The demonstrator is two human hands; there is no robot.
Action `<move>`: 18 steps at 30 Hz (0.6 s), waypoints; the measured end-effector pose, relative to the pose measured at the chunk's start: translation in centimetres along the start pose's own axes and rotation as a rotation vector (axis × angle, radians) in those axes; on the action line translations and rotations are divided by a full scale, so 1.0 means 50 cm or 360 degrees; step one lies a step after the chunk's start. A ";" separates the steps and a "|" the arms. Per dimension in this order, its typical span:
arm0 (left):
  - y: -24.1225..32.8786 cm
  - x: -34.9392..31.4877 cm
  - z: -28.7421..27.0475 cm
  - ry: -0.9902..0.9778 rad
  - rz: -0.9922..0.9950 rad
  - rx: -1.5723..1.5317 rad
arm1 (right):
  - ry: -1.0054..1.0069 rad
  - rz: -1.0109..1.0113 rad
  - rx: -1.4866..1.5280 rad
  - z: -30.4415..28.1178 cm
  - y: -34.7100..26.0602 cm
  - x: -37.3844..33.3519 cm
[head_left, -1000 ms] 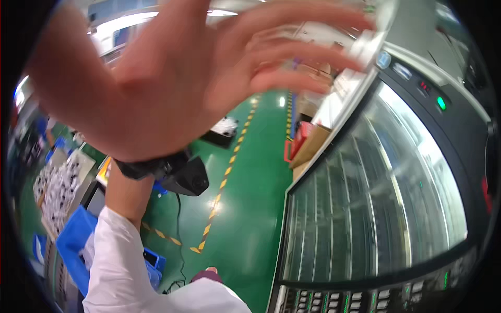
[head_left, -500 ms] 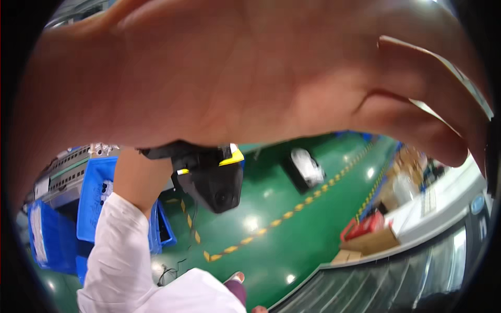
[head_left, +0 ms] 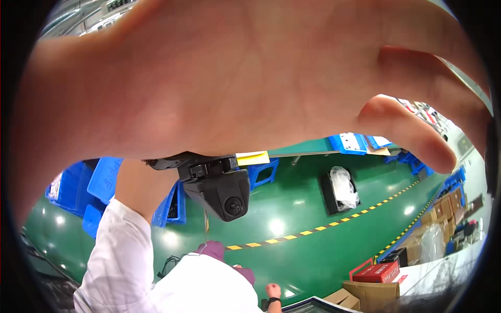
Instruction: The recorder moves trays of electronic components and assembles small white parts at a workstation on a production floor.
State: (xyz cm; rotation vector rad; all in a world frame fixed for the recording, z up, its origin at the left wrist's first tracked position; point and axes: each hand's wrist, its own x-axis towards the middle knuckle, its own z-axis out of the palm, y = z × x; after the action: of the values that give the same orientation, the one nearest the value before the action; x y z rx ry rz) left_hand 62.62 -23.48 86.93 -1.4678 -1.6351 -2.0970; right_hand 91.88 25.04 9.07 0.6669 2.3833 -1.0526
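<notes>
My left hand (head_left: 250,83) fills the upper half of the head view, very close, palm toward me. Its fingers stretch apart toward the right rim, where a black edge shows; no object is seen in the palm. A small black camera (head_left: 219,190) is strapped at the left wrist, below the palm. My left forearm (head_left: 140,185) rises behind it out of a white sleeve (head_left: 117,245). Low down, right of my white top (head_left: 206,287), is my right hand (head_left: 273,290) with a black wristband; it is too small to tell its fingers' pose.
Blue bins (head_left: 81,190) stand at left. A black tray (head_left: 330,194) holding a plastic-wrapped white item lies on the green floor (head_left: 297,208). Yellow-black tape (head_left: 292,237) crosses it. A blue stool (head_left: 262,173), a red box (head_left: 377,272) and cardboard boxes (head_left: 371,293) stand around.
The view has shifted, so more floor and shelving show at right. My left hand stays before the camera, its lowest finger a little more apart. My right hand has come further into view.
</notes>
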 end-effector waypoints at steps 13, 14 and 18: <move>-0.616 -0.271 -0.271 0.1036 -0.0765 -0.0368 | 0.0056 0.0189 0.0223 -0.115 0.011 0.210; -0.736 -0.349 -0.285 0.1151 -0.1100 -0.0144 | 0.0050 0.0160 0.0145 -0.130 -0.011 0.228; -1.048 -0.636 -0.257 0.1187 -0.1992 0.0697 | 0.0110 0.0080 -0.0133 -0.180 -0.110 0.304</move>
State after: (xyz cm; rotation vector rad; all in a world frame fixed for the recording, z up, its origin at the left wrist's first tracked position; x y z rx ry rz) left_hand 40.67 -26.02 28.36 0.6565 -2.5842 -1.9336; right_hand 74.92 32.43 8.91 0.7398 2.4411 -0.9178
